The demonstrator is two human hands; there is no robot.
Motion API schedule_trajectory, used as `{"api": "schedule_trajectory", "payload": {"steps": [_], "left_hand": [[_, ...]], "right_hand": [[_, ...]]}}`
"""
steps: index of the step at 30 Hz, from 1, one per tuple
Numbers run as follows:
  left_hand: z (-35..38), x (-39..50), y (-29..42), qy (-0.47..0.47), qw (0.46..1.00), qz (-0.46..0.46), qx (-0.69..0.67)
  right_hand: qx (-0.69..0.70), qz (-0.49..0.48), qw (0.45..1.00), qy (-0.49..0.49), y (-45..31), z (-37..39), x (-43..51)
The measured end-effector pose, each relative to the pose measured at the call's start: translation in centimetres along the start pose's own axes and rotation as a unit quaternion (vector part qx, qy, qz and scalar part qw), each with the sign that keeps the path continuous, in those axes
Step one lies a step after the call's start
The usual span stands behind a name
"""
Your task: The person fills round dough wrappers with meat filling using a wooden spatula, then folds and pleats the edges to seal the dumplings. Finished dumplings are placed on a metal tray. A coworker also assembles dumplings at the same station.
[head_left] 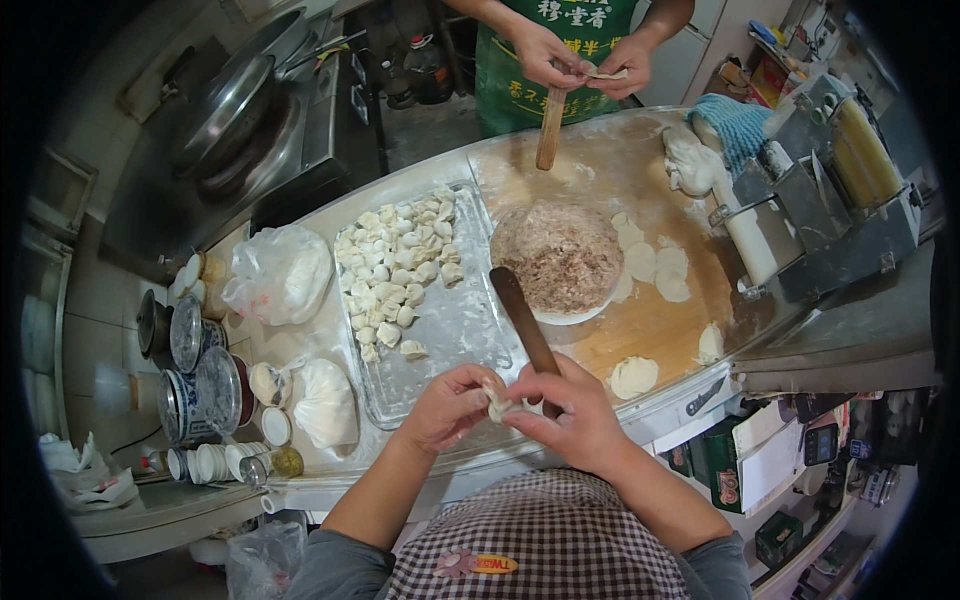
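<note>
My left hand point(459, 409) and my right hand point(566, 412) pinch a small folded dumpling point(496, 405) between their fingertips, near the table's front edge. A flat wooden filling spatula point(525, 319) is also gripped in my right hand, its blade pointing away from me. Beyond it, a bowl of minced filling point(559, 255) stands heaped. To its left lies a floured metal tray point(457, 352) with rows of wrapped dumplings point(390, 262). Round dough wrappers point(634, 376) lie on the wooden board right of the bowl, some overlapping.
Opposite, a person in a green apron point(525, 82) holds a wrapper and a wooden spatula point(551, 127). At right stands a dough-rolling machine point(817, 195) beside a dough lump point(690, 161). Bagged flour-white contents point(326, 401), lidded containers point(217, 382) and a stove with a wok point(225, 120) are left.
</note>
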State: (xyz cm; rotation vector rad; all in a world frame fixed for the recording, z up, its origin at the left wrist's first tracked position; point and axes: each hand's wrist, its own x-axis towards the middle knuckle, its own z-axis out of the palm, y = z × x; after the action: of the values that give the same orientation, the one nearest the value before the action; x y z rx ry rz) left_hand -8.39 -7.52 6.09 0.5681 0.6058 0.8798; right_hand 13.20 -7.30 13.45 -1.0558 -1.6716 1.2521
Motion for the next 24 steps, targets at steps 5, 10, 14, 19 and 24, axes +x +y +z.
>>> {"api": "schedule_trajectory", "payload": {"steps": [5,10,14,19,24], "left_hand": [[1.0,-0.8,-0.2,0.004,0.997,-0.054,0.055],[-0.4,-0.6,0.0,0.061,0.963,-0.005,0.262],[-2.4,-0.5,3.6,0.162,0.671,0.080,0.719],[-2.1,-0.5,3.4,0.169,0.652,0.025,0.739],[0.7,1.6,0.9,0.091,0.689,0.041,0.718]], "right_hand": [[0.006,0.004,1.000,0.010,1.1,0.5,-1.1],[-0.046,0.034,0.995,0.080,4.1,0.7,-2.8],[-0.233,0.187,0.948,0.113,8.7,-4.8,-4.6],[-0.458,0.226,0.846,0.153,15.0,-10.7,-6.8],[-0.411,0.251,0.865,0.143,16.6,-11.6,-7.6]]}}
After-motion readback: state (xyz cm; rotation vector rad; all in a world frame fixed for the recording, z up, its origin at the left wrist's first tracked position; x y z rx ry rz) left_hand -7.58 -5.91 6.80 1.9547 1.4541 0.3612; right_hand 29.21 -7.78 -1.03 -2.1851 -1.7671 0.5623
